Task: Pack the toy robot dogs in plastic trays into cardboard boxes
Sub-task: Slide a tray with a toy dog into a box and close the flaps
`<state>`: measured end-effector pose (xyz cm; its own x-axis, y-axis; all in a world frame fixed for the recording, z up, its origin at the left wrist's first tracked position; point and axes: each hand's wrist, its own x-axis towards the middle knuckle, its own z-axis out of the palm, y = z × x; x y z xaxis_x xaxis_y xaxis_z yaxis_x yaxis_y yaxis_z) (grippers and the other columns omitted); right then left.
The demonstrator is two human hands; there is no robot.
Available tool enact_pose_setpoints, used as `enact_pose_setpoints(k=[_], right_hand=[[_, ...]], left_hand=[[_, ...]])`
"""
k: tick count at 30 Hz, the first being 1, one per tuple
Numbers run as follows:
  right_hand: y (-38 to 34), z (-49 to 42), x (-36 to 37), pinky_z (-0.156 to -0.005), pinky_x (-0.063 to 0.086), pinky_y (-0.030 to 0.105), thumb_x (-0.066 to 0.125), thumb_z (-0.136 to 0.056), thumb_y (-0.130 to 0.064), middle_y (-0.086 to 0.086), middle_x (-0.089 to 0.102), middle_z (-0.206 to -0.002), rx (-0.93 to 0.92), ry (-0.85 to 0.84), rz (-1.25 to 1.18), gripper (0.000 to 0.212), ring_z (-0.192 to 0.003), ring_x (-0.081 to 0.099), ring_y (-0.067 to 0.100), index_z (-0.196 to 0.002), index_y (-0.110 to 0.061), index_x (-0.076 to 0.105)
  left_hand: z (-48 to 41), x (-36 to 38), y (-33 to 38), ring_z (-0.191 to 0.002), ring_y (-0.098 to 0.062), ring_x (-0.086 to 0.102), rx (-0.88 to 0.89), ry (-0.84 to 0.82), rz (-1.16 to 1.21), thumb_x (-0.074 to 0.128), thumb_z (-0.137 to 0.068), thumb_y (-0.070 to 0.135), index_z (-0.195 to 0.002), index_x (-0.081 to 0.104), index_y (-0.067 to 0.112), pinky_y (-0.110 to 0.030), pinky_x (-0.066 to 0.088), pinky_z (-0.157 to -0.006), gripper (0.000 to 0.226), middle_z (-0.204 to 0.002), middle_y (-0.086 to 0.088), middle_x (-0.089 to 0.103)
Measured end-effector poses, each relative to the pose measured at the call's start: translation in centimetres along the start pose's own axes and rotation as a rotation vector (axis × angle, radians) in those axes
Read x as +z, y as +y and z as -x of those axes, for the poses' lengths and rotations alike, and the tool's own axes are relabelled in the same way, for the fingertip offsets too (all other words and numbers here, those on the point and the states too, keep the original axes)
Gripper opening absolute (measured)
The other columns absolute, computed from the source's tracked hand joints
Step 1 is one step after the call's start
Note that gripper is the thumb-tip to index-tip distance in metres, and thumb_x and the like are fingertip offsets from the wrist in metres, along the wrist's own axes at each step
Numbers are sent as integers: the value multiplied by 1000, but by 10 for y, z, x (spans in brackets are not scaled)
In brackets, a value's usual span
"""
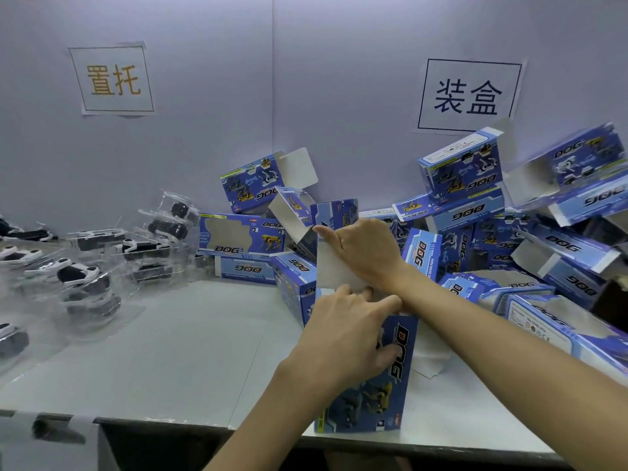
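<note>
the blue cardboard box with "dog" lettering (384,385) stands on end at the near edge of the pale grey table (204,334), a little right of centre, its open mouth facing up. the left hand (350,328) grips it near the top, fingers curled over the printed face and one finger reaching along the rim. the right hand (360,249) crosses above it and holds the white end flap (336,266) upright, thumb laid along the flap's top edge; its other fingers are hidden behind the card, so how they lie cannot be told. whether a tray is already inside cannot be seen from here. the step in hand looks like opening and squaring the box for loading. to do it well, the left hand should brace the walls without crushing them, so the mouth stays a true rectangle, and the flap should be folded fully back, clear of the opening. the clear plastic trays (81,277) holding black-and-white toy robot dogs (78,271) lie well apart on the far left, so a tray must be fetched and slid in straight, with its edges lined up to the walls. the pile of empty blue boxes (475,212) crowds the far right, just beside the work; a loose elbow could topple it.
</note>
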<state>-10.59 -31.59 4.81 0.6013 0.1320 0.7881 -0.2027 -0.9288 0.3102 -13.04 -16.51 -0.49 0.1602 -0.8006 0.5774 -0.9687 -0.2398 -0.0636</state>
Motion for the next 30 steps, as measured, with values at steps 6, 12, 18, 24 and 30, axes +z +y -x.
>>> enact_pose_setpoints(k=[6, 12, 18, 24, 30], right_hand=[[18, -23, -28, -51, 25, 31, 35, -102, -56, -1, 33, -48, 145, -526, -365, 65, -46, 29, 15, -51, -15, 35], [42, -9, -67, -63, 36, 33, 47, -102, -46, 15, 62, -78, 169, -710, -535, 46, -62, 46, 13, -102, -7, 72], [23, 36, -82, -76, 44, 24, 54, -101, -37, -1, 76, -94, 207, -583, -729, 27, -89, 64, 15, -118, -29, 73], [11, 70, -83, -77, 40, 9, 52, -103, -33, -39, 65, -82, 218, -602, -786, 31, -88, 59, -13, -129, -46, 61], [12, 65, -87, -84, 49, 15, 58, -100, -29, -19, 74, -99, 273, -594, -878, 28, -96, 65, -7, -123, -40, 67]], left_hand=[[3, 6, 1, -98, -28, 54, 3, 49, -30, 56, -88, 44, -121, 40, 33, -35, 38, -67, 38, -117, 3, 61], [5, 7, 3, -100, -26, 54, -4, 80, -11, 56, -88, 42, -122, 41, 32, -36, 46, -72, 39, -125, 3, 57], [8, 6, 8, -92, -26, 60, -1, 131, -65, 58, -81, 41, -116, 53, 31, -33, 42, -60, 37, -108, 5, 62], [12, 10, 10, -71, -24, 66, 2, 196, -90, 74, -68, 36, -111, 66, 26, -32, 51, -54, 44, -86, 2, 69], [16, 11, 11, -87, -24, 63, -6, 222, -99, 69, -74, 36, -115, 63, 22, -35, 53, -70, 43, -99, 1, 68]])
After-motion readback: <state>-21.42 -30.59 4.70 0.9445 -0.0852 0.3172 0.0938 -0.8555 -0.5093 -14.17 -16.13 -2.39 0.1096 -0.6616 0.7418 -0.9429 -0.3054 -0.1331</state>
